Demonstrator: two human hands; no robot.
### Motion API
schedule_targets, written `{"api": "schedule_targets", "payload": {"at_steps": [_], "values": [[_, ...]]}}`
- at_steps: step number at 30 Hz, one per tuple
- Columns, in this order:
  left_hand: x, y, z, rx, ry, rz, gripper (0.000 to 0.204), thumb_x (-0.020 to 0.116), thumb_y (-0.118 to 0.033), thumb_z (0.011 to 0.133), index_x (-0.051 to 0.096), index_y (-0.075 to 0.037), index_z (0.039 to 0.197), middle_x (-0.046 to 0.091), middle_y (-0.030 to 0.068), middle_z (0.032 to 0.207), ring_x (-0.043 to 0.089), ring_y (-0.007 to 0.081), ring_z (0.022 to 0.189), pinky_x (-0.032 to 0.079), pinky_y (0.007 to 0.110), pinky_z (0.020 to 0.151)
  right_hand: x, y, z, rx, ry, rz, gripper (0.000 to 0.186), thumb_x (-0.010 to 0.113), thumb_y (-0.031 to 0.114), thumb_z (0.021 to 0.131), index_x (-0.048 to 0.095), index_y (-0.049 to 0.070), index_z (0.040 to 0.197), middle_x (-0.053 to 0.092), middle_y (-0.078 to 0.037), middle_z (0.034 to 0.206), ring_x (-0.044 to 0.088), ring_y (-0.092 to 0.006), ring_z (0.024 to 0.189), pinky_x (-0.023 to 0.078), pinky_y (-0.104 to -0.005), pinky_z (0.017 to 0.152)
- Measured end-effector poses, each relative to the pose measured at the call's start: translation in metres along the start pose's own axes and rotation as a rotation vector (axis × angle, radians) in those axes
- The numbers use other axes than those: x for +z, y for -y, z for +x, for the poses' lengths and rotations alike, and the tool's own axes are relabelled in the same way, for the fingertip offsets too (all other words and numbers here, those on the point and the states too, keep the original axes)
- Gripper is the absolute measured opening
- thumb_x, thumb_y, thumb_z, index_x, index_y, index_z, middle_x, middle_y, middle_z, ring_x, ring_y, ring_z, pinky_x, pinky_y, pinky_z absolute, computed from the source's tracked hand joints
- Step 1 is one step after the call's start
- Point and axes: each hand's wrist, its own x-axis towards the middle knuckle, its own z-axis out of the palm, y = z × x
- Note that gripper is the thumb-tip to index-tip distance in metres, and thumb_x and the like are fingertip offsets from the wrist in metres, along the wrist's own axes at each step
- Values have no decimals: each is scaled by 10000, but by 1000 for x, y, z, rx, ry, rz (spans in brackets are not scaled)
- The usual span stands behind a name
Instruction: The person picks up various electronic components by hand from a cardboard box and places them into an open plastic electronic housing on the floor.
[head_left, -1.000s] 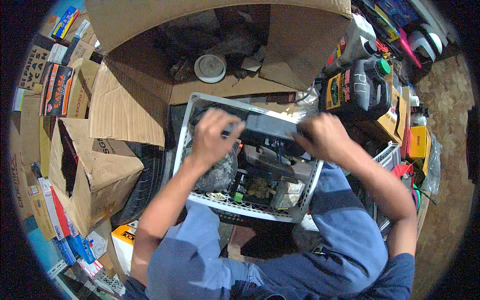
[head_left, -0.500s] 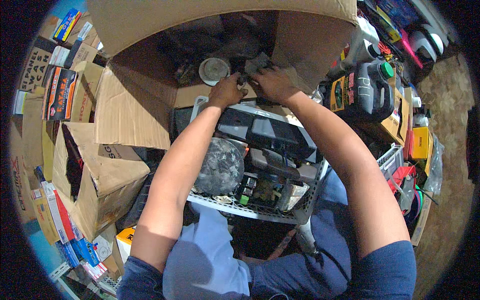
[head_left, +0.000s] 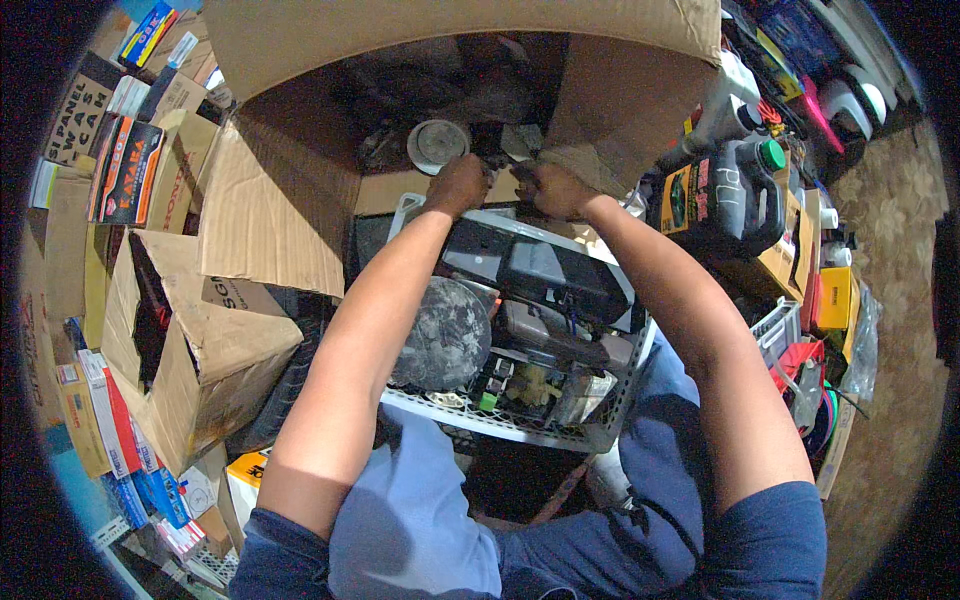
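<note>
Both arms reach forward over a white plastic basket (head_left: pixel 520 432) to the mouth of a large open cardboard box (head_left: pixel 275 205). My left hand (head_left: pixel 460 187) is closed, its fingers curled around something small and dark that I cannot make out. Just to its right, my right hand (head_left: pixel 557 190) has its fingers bent in a pinch, close to the left fingertips. What it holds, if anything, is hidden in shadow. Beyond the hands, inside the box, sit a round, dusty, whitish container (head_left: pixel 438 146) and a flat grey piece (head_left: pixel 521 141).
The basket holds black plastic parts (head_left: pixel 550 270), a round dusty disc (head_left: pixel 440 332) and several small items. Right of the big box stands a black jug (head_left: pixel 715 205) with a green cap. A torn carton (head_left: pixel 215 350) and stacked boxes crowd the left side.
My right hand has drawn back from the grey piece and its fingers have bent in. My left hand has shifted slightly right and nearer, its fingers curled. The whole view has moved a little.
</note>
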Motion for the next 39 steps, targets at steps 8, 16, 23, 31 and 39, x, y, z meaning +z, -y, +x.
{"api": "schedule_targets", "payload": {"at_steps": [8, 16, 23, 31, 39], "values": [[-17, -39, -25, -50, -80, 34, 396, 686, -345, 898, 718, 5, 1081, 691, 270, 1165, 664, 428, 1116, 519, 545, 961, -34, 6, -19, 93, -75, 129, 394, 644, 263, 945, 625, -10, 1229, 686, -251, 1182, 652, -406, 1106, 498, -456, 966], [-10, -32, -27, -34, -279, 53, 263, 659, -238, 898, 741, -35, 1044, 706, 258, 1094, 682, 428, 1035, 548, 524, 887, -30, -5, -21, 153, 12, 60, 440, 625, 293, 978, 581, 8, 1311, 648, -253, 1270, 606, -403, 1208, 471, -454, 1034], [-44, -45, -89, 59, -458, -329, 246, 589, -185, 976, 711, -11, 1100, 707, 268, 1017, 669, 441, 1004, 523, 474, 849, -52, 34, -46, 77, -163, 213, 529, 635, 329, 1001, 500, 42, 1425, 624, -236, 1311, 613, -340, 1216, 494, -408, 1020], [-57, -73, -160, -33, -211, -790, 289, 502, -189, 1055, 680, 28, 1124, 726, 132, 908, 666, 204, 827, 524, 360, 767, -93, 94, -88, 113, 13, 599, 585, 755, 340, 924, 569, 20, 1377, 674, -158, 1257, 665, -214, 1069, 517, -339, 966], [-43, -81, -176, -63, -252, -1047, 268, 570, -220, 1042, 684, 17, 1092, 705, 53, 951, 627, 110, 837, 497, 270, 784, -77, 107, -90, 177, 11, 522, 509, 678, 414, 966, 669, -55, 1164, 714, -145, 941, 683, -208, 881, 543, -366, 799]]}}
